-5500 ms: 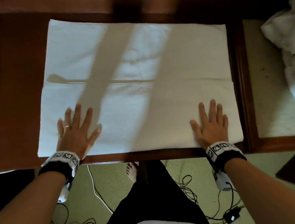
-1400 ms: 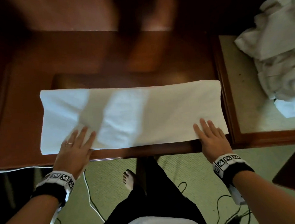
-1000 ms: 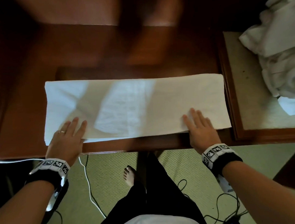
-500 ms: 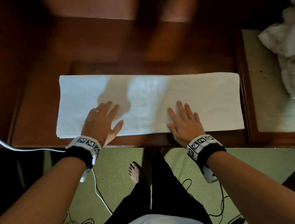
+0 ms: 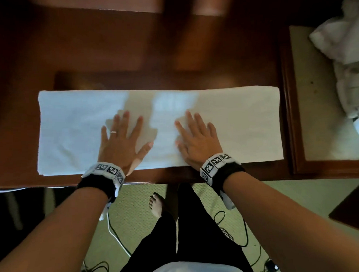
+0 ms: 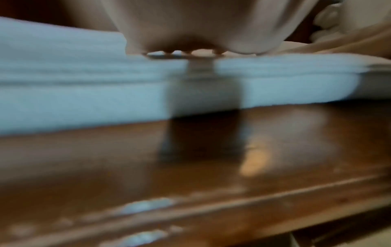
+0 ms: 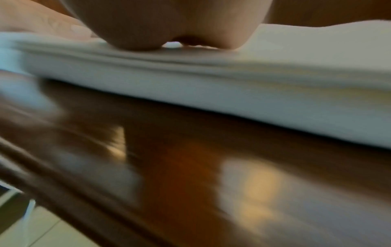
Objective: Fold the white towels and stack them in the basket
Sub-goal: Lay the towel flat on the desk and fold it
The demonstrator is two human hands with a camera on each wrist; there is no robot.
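Note:
A white towel (image 5: 246, 122), folded into a long narrow strip, lies across the wooden table (image 5: 109, 52) near its front edge. My left hand (image 5: 123, 140) lies flat on the strip, left of its middle, fingers spread. My right hand (image 5: 197, 139) lies flat just right of the middle, fingers straight. Both wrist views are blurred and show the heel of each palm, the left hand (image 6: 190, 30) and the right hand (image 7: 169, 25), pressing on the stacked layers of the towel (image 6: 84, 93) (image 7: 253, 93). No basket is in view.
A heap of crumpled white towels (image 5: 347, 52) sits at the far right on a lighter side surface (image 5: 317, 119) with a raised wooden frame. Cables (image 5: 236, 232) lie on the green carpet by my bare foot (image 5: 156, 204). A dark wooden corner (image 5: 354, 208) juts in at lower right.
The towel went from a broad half-fold to a narrow strip. Since a second ago both hands slid inward from the strip's ends toward its middle, still flat.

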